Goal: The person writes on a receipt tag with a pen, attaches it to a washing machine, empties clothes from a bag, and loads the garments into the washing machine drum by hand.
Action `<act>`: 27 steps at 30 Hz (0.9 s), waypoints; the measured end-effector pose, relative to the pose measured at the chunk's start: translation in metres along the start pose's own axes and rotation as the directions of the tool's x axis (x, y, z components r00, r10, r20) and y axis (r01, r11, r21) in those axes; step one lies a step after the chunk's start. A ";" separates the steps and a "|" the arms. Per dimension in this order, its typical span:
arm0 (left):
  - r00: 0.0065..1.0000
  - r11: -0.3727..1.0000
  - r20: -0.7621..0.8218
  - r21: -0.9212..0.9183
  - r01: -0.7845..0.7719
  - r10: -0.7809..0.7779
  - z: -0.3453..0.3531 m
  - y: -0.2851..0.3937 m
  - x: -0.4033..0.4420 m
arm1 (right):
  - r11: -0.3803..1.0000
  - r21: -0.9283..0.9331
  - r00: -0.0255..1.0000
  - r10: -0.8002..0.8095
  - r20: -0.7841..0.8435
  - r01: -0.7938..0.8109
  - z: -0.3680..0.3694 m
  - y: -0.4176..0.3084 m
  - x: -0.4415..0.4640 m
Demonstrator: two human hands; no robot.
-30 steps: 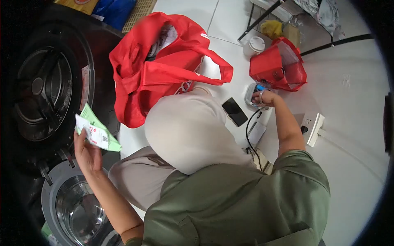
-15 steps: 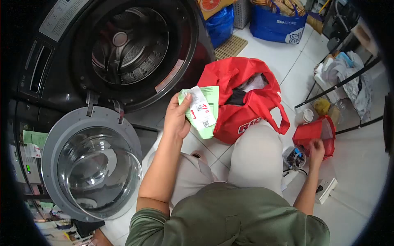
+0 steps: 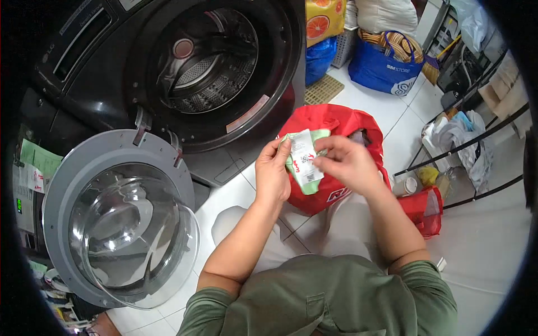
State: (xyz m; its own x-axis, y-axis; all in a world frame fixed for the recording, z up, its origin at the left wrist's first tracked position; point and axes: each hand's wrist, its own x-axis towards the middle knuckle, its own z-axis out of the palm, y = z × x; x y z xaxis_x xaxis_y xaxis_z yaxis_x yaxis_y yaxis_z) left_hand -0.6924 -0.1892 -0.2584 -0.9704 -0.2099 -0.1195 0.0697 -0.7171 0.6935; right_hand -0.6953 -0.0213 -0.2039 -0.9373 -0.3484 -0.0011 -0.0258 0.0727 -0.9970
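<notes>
Upright in my left hand [image 3: 273, 178], a green paper slip [image 3: 321, 134] and a white printed receipt [image 3: 302, 159] with red handwriting are pinched between thumb and fingers. My right hand [image 3: 353, 168] is at the right edge of these papers, fingers curled and thumb over the receipt. Whatever its fingertips pinch is too small or hidden to make out. Below and behind the papers, a red bag [image 3: 353, 117] with cloth inside stands on the floor, partly covered by my hands.
A front-load washing machine [image 3: 101, 106] stands at the left, its round glass door [image 3: 129, 218] swung wide. A blue store bag [image 3: 386, 70] sits at the back. To the right are a red pouch [image 3: 420, 213], a white cup [image 3: 406, 186] and a rack with black bars [image 3: 471, 143].
My right hand has come from the red pouch at the right over to the papers. My left hand has shifted slightly right, still holding them. The view has tilted.
</notes>
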 end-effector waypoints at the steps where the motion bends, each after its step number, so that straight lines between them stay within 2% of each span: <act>1: 1.000 1.000 -0.022 -0.030 0.003 -0.004 0.001 0.001 0.002 | 0.997 -0.024 0.996 0.076 0.051 -0.075 0.005 0.007 0.005; 2: 0.999 0.999 -0.047 -0.041 -0.019 0.017 0.001 0.000 0.008 | 0.988 -0.049 0.984 0.152 0.097 -0.148 0.009 0.009 0.009; 3: 0.997 0.998 -0.072 -0.050 -0.036 0.033 -0.001 -0.003 0.013 | 0.967 -0.176 0.975 0.204 0.090 -0.186 0.012 -0.004 0.009; 6: 0.997 0.996 -0.072 -0.086 0.004 -0.010 -0.001 -0.006 0.022 | 0.959 0.192 0.975 0.188 0.115 -0.208 0.017 0.021 0.021; 7: 0.998 0.996 -0.056 -0.089 0.021 -0.026 0.000 -0.005 0.025 | 0.928 0.229 0.953 0.266 0.143 -0.293 0.015 0.024 0.025; 8: 0.998 0.995 -0.038 -0.091 0.036 -0.039 0.001 -0.004 0.028 | 0.918 0.263 0.954 0.274 0.125 -0.298 0.012 0.028 0.029; 9: 1.000 0.998 0.009 -0.049 0.026 -0.026 -0.002 -0.007 0.028 | 0.905 0.298 0.953 0.284 0.107 -0.304 0.008 0.032 0.033; 11: 0.999 0.984 0.040 0.177 -0.014 0.007 -0.015 -0.016 0.033 | 0.892 0.347 0.957 0.277 0.087 -0.289 -0.001 0.027 0.036; 12: 0.998 0.957 0.056 0.286 -0.037 0.022 -0.015 -0.015 0.034 | 0.915 0.276 0.954 0.266 0.135 -0.294 -0.005 0.030 0.036; 14: 0.999 0.962 0.040 0.269 -0.039 0.029 -0.015 -0.010 0.034 | 0.946 0.132 0.934 0.259 0.245 -0.296 -0.013 0.040 0.033; 15: 0.999 0.963 0.026 0.266 -0.036 0.030 -0.014 -0.007 0.033 | 0.964 -0.041 0.926 0.264 0.271 -0.263 -0.015 0.035 0.029; 18: 0.999 0.940 0.035 0.338 -0.047 0.037 -0.014 -0.001 0.031 | 0.989 -0.140 0.998 0.042 0.038 -0.036 -0.024 0.025 0.021; 19: 0.998 0.926 0.057 0.376 -0.037 0.017 -0.011 0.003 0.028 | 0.983 0.182 0.999 0.011 -0.039 -0.004 -0.028 0.016 0.022; 20: 0.997 0.910 0.079 0.413 -0.023 -0.010 -0.006 0.006 0.024 | 0.964 0.258 0.994 -0.043 -0.096 0.067 -0.033 0.002 0.023; 22: 0.992 0.874 0.118 0.485 -0.021 -0.042 0.006 0.007 0.017 | 0.966 0.207 0.981 -0.130 -0.140 0.158 -0.043 -0.017 0.025; 23: 0.989 0.854 0.138 0.520 -0.022 -0.059 0.013 0.008 0.013 | 0.947 0.187 0.960 -0.233 -0.152 0.260 -0.042 -0.023 0.028; 26: 0.975 0.829 0.201 0.558 -0.035 -0.094 0.030 0.012 0.006 | 0.958 0.001 0.949 -0.283 -0.141 0.286 -0.037 -0.029 0.025; 27: 0.974 0.797 0.210 0.601 -0.060 -0.085 0.038 0.017 0.003 | 0.967 -0.013 0.959 -0.256 -0.126 0.256 -0.037 -0.029 0.024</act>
State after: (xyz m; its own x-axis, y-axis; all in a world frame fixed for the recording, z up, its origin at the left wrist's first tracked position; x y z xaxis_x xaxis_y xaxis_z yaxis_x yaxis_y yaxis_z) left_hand -0.7026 -0.1767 -0.2200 -0.9996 -0.0038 -0.0265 -0.0255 -0.1598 0.9868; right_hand -0.7304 0.0030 -0.1721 -0.9356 -0.2350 0.2634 -0.2693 -0.0070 -0.9630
